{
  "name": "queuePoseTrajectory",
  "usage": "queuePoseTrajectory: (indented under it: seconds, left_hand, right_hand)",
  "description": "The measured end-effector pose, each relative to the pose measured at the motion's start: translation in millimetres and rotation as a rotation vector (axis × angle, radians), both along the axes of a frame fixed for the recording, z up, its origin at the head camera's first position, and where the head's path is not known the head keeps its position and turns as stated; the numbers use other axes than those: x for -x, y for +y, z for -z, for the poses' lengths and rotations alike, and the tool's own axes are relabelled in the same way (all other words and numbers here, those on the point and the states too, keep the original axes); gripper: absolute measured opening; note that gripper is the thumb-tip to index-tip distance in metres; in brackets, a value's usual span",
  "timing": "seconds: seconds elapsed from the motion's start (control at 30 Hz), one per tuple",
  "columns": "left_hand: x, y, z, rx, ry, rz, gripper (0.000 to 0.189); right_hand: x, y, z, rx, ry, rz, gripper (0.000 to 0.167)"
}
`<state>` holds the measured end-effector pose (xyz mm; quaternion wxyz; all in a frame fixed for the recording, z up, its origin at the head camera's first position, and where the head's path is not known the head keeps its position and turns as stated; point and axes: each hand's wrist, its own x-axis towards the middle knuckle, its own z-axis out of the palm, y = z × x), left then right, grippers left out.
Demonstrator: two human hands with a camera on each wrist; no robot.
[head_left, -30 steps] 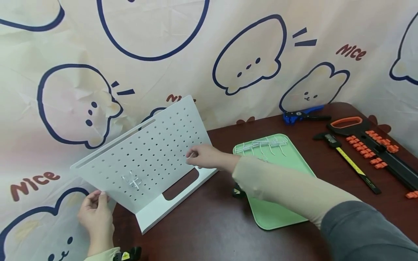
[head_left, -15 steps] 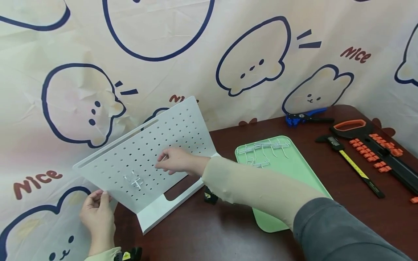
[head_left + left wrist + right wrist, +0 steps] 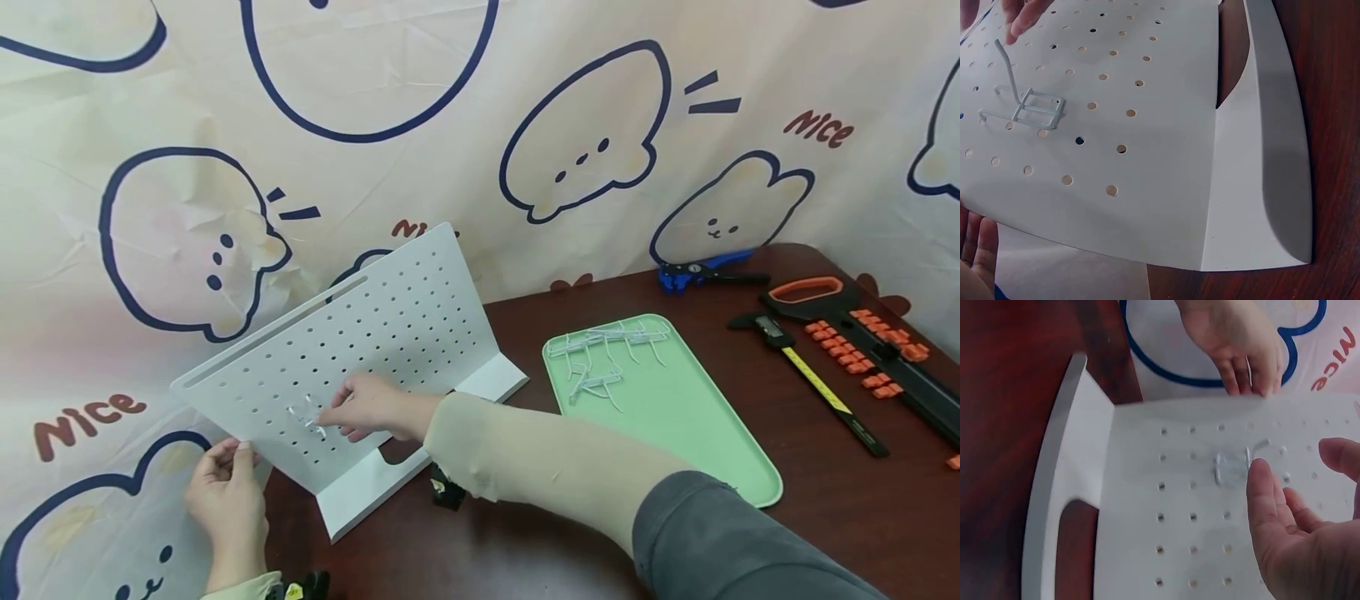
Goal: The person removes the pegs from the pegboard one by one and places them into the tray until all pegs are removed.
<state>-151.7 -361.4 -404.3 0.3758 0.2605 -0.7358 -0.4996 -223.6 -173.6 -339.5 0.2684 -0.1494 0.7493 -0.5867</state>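
A white metal pegboard (image 3: 390, 308) with a bent foot stands tilted on the dark table. My left hand (image 3: 227, 492) pinches its lower left edge between thumb and fingers. A white wire hook (image 3: 1038, 109) sits on the pegboard's holed face, near that edge, its prongs sticking out. Right beside the hook is my right hand (image 3: 367, 406); in the right wrist view its thumb and fingers (image 3: 1263, 487) are spread apart with nothing between them. Whether a fingertip touches the hook cannot be told. Several more wire hooks (image 3: 611, 337) lie on a green tray (image 3: 675, 433).
Right of the tray lie a caliper-like tool (image 3: 810, 379) with a yellow scale and a black tool rack (image 3: 892, 350) with orange clips. Blue-handled pliers (image 3: 701, 271) rest at the back. A patterned cloth (image 3: 420, 125) hangs behind the table (image 3: 540, 542).
My right hand has moved left and down across the pegboard's face to the mounted hook. The left hand stays on the pegboard's edge. More of the tray now shows.
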Motion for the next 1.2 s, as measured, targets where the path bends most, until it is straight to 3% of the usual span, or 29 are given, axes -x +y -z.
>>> queuePoseTrajectory:
  seconds: [0.13,0.47,0.67,0.73,0.87,1.2]
  left_hand:
    - [0.7,3.4,0.4,0.040,-0.007,-0.004,0.017]
    - [4.9,8.0,-0.3,0.033,-0.012,0.017,0.015]
    - [3.9,7.9,0.0,0.045,-0.027,0.023,0.012]
    - [3.2,6.2,0.8,0.052,-0.029,0.019,0.013]
    - [1.7,1.7,2.1,0.061,-0.033,0.006,0.015]
    - [0.4,-2.7,2.2,0.018,-0.048,-0.004,0.015]
  right_hand:
    - [-7.0,-7.2,6.1,0.005,-0.016,0.023,0.019]
    - [-14.1,-10.4,18.2,-0.038,0.085,0.073,0.016]
    - [-8.8,14.3,13.0,-0.148,0.302,-0.069,0.014]
    - [-3.2,29.7,11.8,-0.136,0.335,-0.108,0.013]
    - [10.7,65.4,17.3,-0.007,0.224,-0.066,0.011]
    - [50.3,171.2,35.6,0.425,-0.100,0.283,0.030]
